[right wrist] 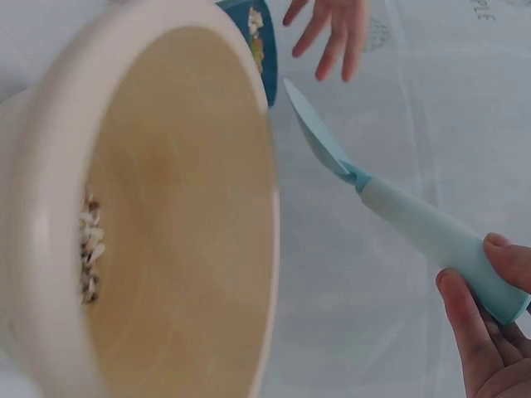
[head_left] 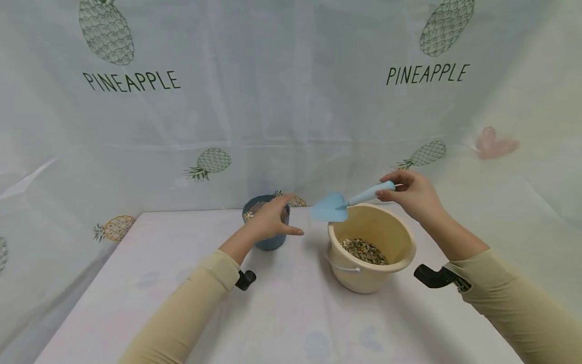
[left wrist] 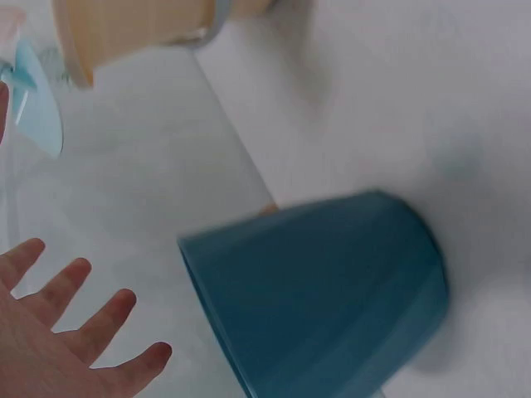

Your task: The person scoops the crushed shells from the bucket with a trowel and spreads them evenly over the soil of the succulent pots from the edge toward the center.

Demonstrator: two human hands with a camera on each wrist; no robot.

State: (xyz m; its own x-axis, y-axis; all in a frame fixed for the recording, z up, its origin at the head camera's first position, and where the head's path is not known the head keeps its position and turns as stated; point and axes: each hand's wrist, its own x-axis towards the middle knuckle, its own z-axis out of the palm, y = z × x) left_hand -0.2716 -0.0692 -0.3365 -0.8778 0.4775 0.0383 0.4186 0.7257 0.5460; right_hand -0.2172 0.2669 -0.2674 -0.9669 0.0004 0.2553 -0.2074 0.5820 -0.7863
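One trowel [head_left: 337, 206], pinched at its handle's end by our right hand [head_left: 411, 194] seemingly for reach, pointed toward nine o'clock, while our left hand [head_left: 270, 221] hung spread near the pot [head_left: 272, 244].

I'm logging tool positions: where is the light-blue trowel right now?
In the head view, the light-blue trowel is right of centre, in the right hand near the cream bucket, blade pointing left toward the blue pot.
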